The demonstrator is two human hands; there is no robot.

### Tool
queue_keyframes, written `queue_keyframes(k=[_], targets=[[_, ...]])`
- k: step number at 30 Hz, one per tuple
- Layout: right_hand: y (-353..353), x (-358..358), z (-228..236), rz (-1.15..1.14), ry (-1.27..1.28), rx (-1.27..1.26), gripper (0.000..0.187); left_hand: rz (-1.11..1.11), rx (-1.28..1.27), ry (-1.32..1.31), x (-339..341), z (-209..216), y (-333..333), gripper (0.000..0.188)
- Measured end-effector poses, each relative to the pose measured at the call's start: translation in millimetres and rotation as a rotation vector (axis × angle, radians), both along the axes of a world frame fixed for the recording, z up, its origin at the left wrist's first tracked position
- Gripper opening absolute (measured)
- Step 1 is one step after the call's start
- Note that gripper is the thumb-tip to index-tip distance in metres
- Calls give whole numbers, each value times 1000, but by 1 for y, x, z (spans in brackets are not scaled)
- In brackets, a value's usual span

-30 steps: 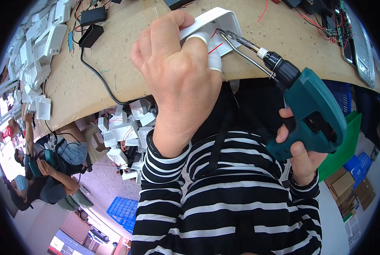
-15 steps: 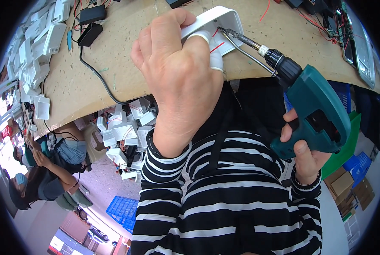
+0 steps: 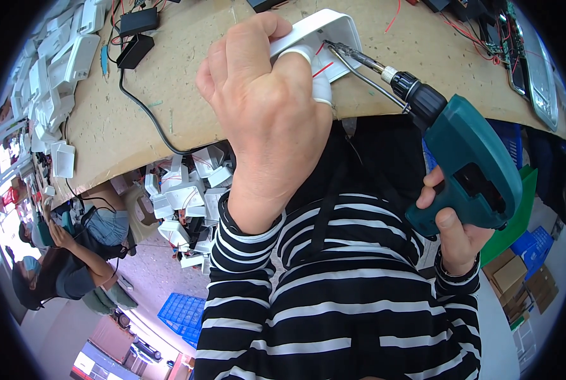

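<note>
My left hand (image 3: 267, 114) grips a white plastic housing (image 3: 315, 25) at the table's front edge, tilted so its hollow side faces me. White covers (image 3: 321, 90) sit on two of its fingertips, which reach into the housing. Short red wires (image 3: 323, 69) show beside them. My right hand (image 3: 457, 234) is wrapped round the handle of a dark green soldering gun (image 3: 476, 158). Its dark tip and a thin metal solder-feed tube (image 3: 372, 82) meet inside the housing by the red wire. What the tip touches is too small to make out.
White housings (image 3: 55, 76) lie heaped on the table's left, with more in a pile (image 3: 188, 196) below the edge. A black cable (image 3: 145, 114) runs from small black boxes (image 3: 137, 22). Circuit boards (image 3: 517, 57) lie far right. A co-worker (image 3: 74, 266) sits at left.
The soldering gun's body has shifted very slightly left and up, its tip staying inside the housing. My left hand keeps its place. The co-worker's head has moved a little.
</note>
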State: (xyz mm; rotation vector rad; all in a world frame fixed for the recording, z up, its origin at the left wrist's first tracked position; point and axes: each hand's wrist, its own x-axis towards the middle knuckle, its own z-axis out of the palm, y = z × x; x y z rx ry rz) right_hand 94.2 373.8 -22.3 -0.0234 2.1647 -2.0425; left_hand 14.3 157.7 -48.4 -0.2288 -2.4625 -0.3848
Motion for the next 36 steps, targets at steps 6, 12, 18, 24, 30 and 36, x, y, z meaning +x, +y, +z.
queue_keyframes(k=[6,12,18,24,30,36], targets=[[7,-1,-4,65,42,-143,52,2,4,-1,0,1,0,15],[6,2,-6,30,44,-113,62,-7,0,-5,0,1,-1,13],[5,1,-6,59,72,-201,59,-8,15,-6,0,0,-1,14],[5,2,-8,61,37,-191,59,-31,-196,14,5,18,7,14],[4,3,-8,61,55,-203,60,-45,-185,10,5,18,5,13],[-1,6,-5,10,25,-138,65,-35,-202,19,5,18,5,13]])
